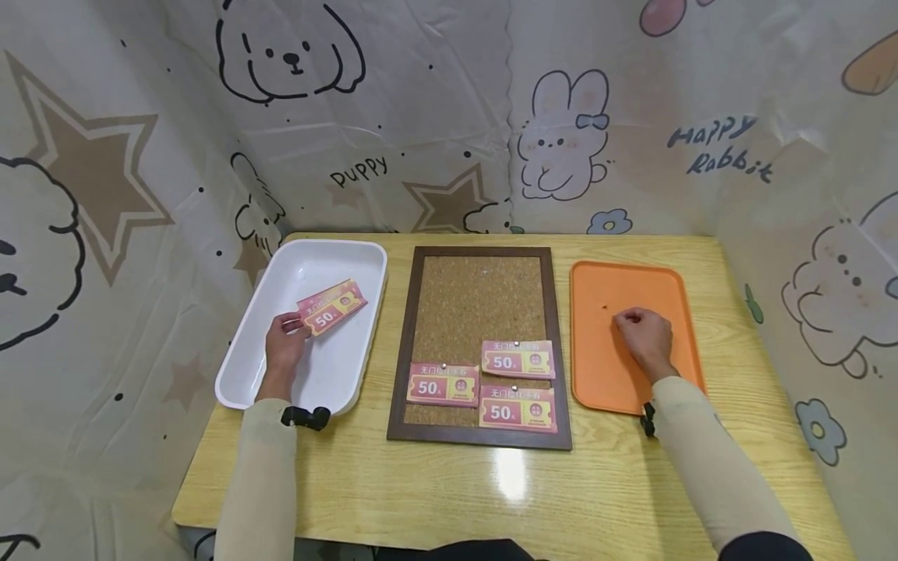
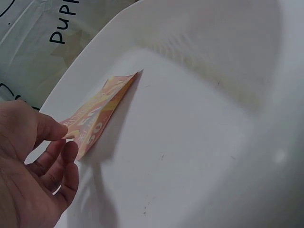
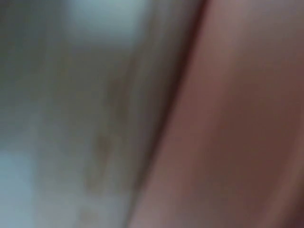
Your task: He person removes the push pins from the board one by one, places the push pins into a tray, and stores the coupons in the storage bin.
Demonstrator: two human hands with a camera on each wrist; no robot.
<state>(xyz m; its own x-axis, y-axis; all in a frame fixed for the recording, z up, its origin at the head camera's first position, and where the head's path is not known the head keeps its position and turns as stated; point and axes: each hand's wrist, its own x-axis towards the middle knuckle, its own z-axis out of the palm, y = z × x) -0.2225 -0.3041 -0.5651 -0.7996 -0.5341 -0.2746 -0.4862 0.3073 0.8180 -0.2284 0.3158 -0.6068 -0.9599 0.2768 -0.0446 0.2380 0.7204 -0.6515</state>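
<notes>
Coupons [image 1: 337, 306] reading “50” sit pinched in the left hand [image 1: 284, 343]; whether the curled right hand [image 1: 645, 336] grasps anything, I can't tell.

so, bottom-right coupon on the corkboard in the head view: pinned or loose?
Pinned: a small shiny pin head shows at the top edge of that coupon on the corkboard.

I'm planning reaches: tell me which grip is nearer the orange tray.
Right. The right grip is over the orange tray; the left grip is across the corkboard, over the white tray.
</notes>
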